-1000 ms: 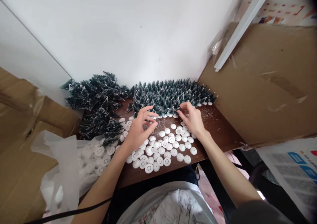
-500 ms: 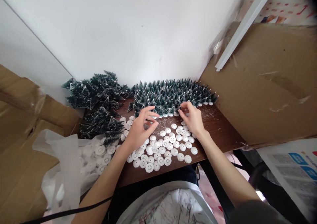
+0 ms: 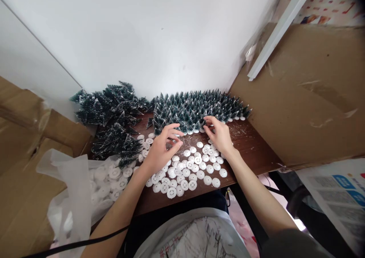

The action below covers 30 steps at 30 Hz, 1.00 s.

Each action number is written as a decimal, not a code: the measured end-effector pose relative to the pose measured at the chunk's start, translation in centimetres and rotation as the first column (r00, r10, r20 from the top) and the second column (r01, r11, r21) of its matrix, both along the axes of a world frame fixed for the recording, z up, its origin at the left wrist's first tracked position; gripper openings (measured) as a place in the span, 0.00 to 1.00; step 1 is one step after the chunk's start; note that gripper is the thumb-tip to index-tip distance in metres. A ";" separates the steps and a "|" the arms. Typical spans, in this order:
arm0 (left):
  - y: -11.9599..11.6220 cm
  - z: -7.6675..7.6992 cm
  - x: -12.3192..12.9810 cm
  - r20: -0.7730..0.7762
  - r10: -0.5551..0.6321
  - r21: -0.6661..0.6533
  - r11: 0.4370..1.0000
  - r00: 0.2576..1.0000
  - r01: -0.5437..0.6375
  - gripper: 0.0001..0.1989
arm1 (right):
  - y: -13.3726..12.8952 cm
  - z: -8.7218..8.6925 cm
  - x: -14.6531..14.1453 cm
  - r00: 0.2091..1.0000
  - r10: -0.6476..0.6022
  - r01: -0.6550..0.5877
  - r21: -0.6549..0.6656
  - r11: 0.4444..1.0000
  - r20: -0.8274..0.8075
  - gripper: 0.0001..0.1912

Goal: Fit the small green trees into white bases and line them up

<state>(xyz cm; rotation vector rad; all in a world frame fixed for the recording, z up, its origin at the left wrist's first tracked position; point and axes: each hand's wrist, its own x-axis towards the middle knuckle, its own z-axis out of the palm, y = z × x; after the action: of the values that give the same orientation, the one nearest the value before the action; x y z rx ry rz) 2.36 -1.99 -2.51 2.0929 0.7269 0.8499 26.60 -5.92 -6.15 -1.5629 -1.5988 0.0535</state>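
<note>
My right hand point(image 3: 219, 135) is at the front edge of a dense block of miniature snow-tipped pine trees point(image 3: 182, 107), thumb and fingers closed around one tree there. That tree is partly hidden by the fingers and its neighbours. To its left, my left hand point(image 3: 164, 145) hovers with fingers curved and apart, holding nothing. Round white plastic bases point(image 3: 186, 172) lie scattered below and between both hands, some with the slotted underside up. White bases also show under the front row of standing trees.
A heap of loose miniature trees point(image 3: 111, 117) lies at the left. In front of it, a translucent plastic bag point(image 3: 76, 178) holds more white bases. Cardboard boxes point(image 3: 308, 98) flank the brown tabletop point(image 3: 251, 147), and a white wall point(image 3: 159, 41) rises behind.
My right hand has shifted slightly left and toward the block of trees, closing up to its front row. The left hand has hardly moved.
</note>
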 end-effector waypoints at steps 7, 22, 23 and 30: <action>0.1 -0.2 0.0 0.007 -0.006 0.008 1.000 1.000 0.006 0.21 | 0.1 -0.1 0.0 1.000 0.007 -0.007 0.009 1.000 -0.015 0.16; 0.1 -0.1 -0.1 0.014 0.033 0.032 0.999 0.999 -0.033 0.19 | -0.1 -0.2 0.0 0.999 -0.008 0.010 0.024 1.000 -0.048 0.16; 0.2 -0.1 -0.1 0.010 0.044 0.045 0.998 0.999 -0.045 0.19 | -0.1 -0.2 0.0 0.998 -0.014 0.015 0.016 1.000 -0.058 0.17; 0.6 -0.3 -0.4 0.010 0.159 0.191 0.969 0.987 -0.157 0.17 | -0.2 0.1 0.0 0.988 -0.017 0.017 0.000 1.000 -0.152 0.18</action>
<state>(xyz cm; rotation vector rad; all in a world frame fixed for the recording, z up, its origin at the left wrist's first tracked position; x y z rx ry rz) 2.00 -1.44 -2.76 2.2293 0.8530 1.0378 26.57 -6.11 -6.09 -1.5341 -1.4658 0.1587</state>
